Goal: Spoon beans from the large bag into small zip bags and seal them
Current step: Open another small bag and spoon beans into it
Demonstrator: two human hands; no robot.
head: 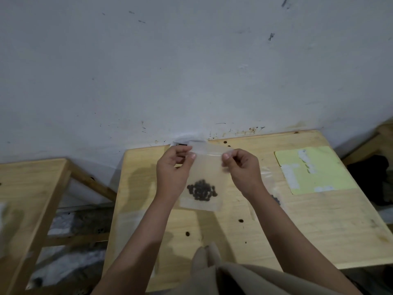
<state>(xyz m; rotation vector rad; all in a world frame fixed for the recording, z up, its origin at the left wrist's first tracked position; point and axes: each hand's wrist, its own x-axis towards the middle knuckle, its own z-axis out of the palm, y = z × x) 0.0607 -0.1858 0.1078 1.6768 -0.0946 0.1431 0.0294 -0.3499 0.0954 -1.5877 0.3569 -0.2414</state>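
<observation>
Both hands held a small zip bag (205,173) upright above the table (319,226), near the wall (191,71). The left hand (173,170) pinched the bag's top left corner and the right hand (242,167) pinched the top right, thumbs along the zip strip. Dark beans (201,190) sat clustered low in the bag. A yellow sheet (314,169) lay on the table to the right.

No legible text or labels anywhere.
</observation>
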